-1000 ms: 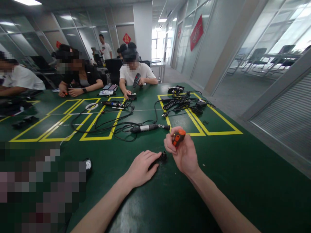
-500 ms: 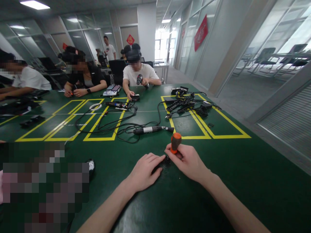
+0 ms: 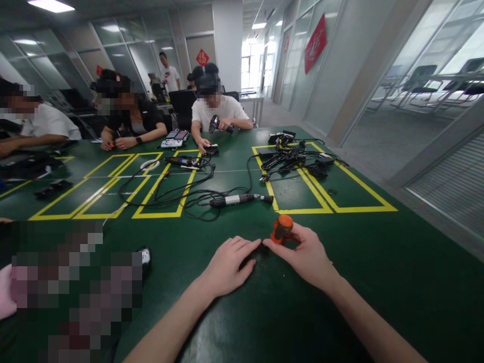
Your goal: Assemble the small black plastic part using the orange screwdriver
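Note:
My right hand (image 3: 308,249) is closed around a screwdriver (image 3: 282,228) with an orange and dark grey handle. The handle tilts a little to the right, and its shaft is hidden behind my fingers. Below its tip area, a small dark round part (image 3: 262,251) rests on the green table (image 3: 234,322); its exact kind is too small to tell. My left hand (image 3: 230,267) lies on the table beside that part, fingers stretched and thumb apart. Its index fingertip reaches the part's edge and nearly meets my right fingertips.
Beyond my hands lies a grey and black corded power tool (image 3: 232,200) among looped cables. A heap of black cables (image 3: 287,157) sits at the back right. Across the table a person holds a drill (image 3: 214,123). A blurred patch covers the left front.
My right hand has shifted slightly right and lower, and the screwdriver handle now leans more to the right. My left hand stays by the small dark part. The view has turned slightly.

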Demonstrator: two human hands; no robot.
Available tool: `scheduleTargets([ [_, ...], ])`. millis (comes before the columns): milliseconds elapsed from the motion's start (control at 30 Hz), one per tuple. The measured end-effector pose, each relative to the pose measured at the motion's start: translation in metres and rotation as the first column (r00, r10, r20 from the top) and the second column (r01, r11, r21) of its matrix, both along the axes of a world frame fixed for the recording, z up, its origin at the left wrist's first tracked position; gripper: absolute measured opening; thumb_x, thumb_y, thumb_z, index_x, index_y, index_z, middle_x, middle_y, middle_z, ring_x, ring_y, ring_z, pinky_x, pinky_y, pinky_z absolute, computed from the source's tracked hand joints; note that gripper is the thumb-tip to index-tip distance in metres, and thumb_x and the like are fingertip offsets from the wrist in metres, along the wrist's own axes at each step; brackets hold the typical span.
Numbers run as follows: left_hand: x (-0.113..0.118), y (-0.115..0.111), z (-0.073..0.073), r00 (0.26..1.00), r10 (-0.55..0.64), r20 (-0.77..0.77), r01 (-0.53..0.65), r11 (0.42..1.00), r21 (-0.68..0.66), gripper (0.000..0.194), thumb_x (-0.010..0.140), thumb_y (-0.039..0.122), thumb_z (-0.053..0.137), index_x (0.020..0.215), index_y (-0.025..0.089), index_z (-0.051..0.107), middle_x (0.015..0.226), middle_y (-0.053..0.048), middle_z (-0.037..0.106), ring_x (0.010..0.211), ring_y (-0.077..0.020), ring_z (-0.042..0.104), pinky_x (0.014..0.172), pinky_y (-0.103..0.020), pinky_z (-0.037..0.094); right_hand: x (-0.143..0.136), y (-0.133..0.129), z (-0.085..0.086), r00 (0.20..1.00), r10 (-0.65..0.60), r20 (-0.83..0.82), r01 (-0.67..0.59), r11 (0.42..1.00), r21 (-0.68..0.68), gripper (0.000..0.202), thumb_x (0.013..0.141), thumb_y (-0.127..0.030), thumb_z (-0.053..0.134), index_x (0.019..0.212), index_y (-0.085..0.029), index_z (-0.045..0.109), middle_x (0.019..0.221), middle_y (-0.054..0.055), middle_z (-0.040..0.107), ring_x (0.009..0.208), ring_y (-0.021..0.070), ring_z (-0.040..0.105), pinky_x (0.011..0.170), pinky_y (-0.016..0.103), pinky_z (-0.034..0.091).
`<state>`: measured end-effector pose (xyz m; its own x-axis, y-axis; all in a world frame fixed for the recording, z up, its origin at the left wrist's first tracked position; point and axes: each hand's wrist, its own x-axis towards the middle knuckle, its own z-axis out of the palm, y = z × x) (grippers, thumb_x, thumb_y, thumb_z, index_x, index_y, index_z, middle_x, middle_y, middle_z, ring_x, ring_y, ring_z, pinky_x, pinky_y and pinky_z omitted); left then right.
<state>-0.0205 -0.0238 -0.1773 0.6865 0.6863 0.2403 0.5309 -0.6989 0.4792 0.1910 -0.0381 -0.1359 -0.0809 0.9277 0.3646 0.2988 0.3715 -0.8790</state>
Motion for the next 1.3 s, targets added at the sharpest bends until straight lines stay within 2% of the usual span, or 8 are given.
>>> scheduleTargets([
  [267, -0.001, 0.0, -0.001, 1.0, -0.009, 0.017, 0.008, 1.0, 0.019, 0.046, 0.096, 0.019, 0.057, 0.142, 0.02, 0.054, 0.122, -0.009, 0.072, 0.11, -0.0226, 0.064, 0.097, -0.041, 0.054, 0.007, 0.0, -0.008, 0.993, -0.098, -0.068, 0.099, 0.995, 0.013, 0.034, 0.073, -0.046, 0.085, 0.062, -0.019, 0.068, 0.056, 0.0, 0.06, 0.051, 0.0142, 0.052, 0.05, 0.029, 0.047],
  [400, -0.001, 0.0, -0.002, 1.0, -0.004, 0.005, 0.004, 1.0, 0.024, 0.046, 0.096, 0.019, 0.058, 0.142, 0.019, 0.054, 0.122, -0.01, 0.072, 0.11, -0.023, 0.064, 0.096, -0.041, 0.054, 0.004, 0.002, -0.009, 0.988, -0.075, -0.131, 0.086, 0.993, 0.078, 0.028, 0.077, -0.039, 0.083, 0.061, -0.021, 0.07, 0.058, 0.001, 0.063, 0.053, 0.0146, 0.054, 0.051, 0.029, 0.047],
  [600, -0.001, 0.002, -0.002, 1.0, -0.013, 0.0, 0.012, 0.999, 0.036, 0.045, 0.098, 0.022, 0.056, 0.143, 0.021, 0.053, 0.122, -0.009, 0.071, 0.109, -0.0231, 0.064, 0.095, -0.041, 0.054, -0.003, 0.0, -0.01, 0.975, -0.043, -0.219, 0.071, 0.99, 0.12, 0.017, 0.08, -0.036, 0.081, 0.069, -0.023, 0.078, 0.077, 0.005, 0.07, 0.071, 0.0189, 0.068, 0.062, 0.031, 0.058],
  [767, -0.001, 0.002, -0.001, 1.0, -0.018, -0.009, 0.018, 0.999, 0.034, 0.045, 0.097, 0.021, 0.057, 0.142, 0.02, 0.053, 0.121, -0.009, 0.071, 0.109, -0.0232, 0.063, 0.094, -0.04, 0.054, -0.004, -0.002, -0.013, 0.977, -0.036, -0.209, 0.058, 0.993, 0.098, 0.011, 0.081, -0.031, 0.079, 0.075, -0.022, 0.079, 0.075, 0.004, 0.069, 0.06, 0.0154, 0.062, 0.052, 0.028, 0.055],
  [900, -0.001, 0.003, -0.002, 1.0, -0.022, -0.009, 0.023, 0.999, 0.043, 0.047, 0.097, 0.022, 0.057, 0.143, 0.02, 0.052, 0.121, -0.01, 0.071, 0.109, -0.0236, 0.063, 0.094, -0.041, 0.053, -0.004, -0.001, -0.019, 0.97, -0.075, -0.233, 0.1, 0.99, 0.096, 0.009, 0.079, -0.029, 0.08, 0.08, -0.021, 0.076, 0.07, 0.002, 0.068, 0.053, 0.0134, 0.057, 0.049, 0.028, 0.053],
  [1033, -0.001, 0.004, -0.002, 1.0, -0.024, -0.005, 0.025, 0.999, 0.047, 0.046, 0.097, 0.022, 0.056, 0.143, 0.021, 0.052, 0.121, -0.01, 0.071, 0.109, -0.0232, 0.063, 0.095, -0.041, 0.053, -0.006, -0.002, -0.019, 0.976, -0.081, -0.202, 0.11, 0.984, 0.141, 0.008, 0.084, -0.03, 0.075, 0.083, -0.022, 0.075, 0.077, 0.004, 0.072, 0.054, 0.0135, 0.058, 0.049, 0.028, 0.052],
  [1167, -0.001, 0.005, -0.001, 1.0, -0.03, 0.005, 0.03, 0.999, 0.036, 0.044, 0.097, 0.022, 0.056, 0.141, 0.02, 0.054, 0.121, -0.009, 0.071, 0.107, -0.0232, 0.063, 0.094, -0.041, 0.053, -0.007, -0.005, -0.015, 0.989, -0.043, -0.14, 0.063, 0.988, 0.142, 0.016, 0.092, -0.032, 0.066, 0.082, -0.021, 0.073, 0.074, 0.003, 0.071, 0.051, 0.0124, 0.057, 0.05, 0.028, 0.053],
  [1300, -0.001, 0.005, 0.001, 0.999, -0.03, 0.012, 0.029, 0.999, 0.026, 0.044, 0.097, 0.022, 0.056, 0.141, 0.02, 0.055, 0.122, -0.01, 0.071, 0.107, -0.0237, 0.063, 0.093, -0.041, 0.053, -0.008, -0.005, -0.017, 0.98, 0.005, -0.198, 0.015, 0.995, 0.1, 0.02, 0.095, -0.037, 0.062, 0.092, -0.02, 0.071, 0.073, 0.003, 0.07, 0.052, 0.013, 0.06, 0.054, 0.03, 0.056],
])
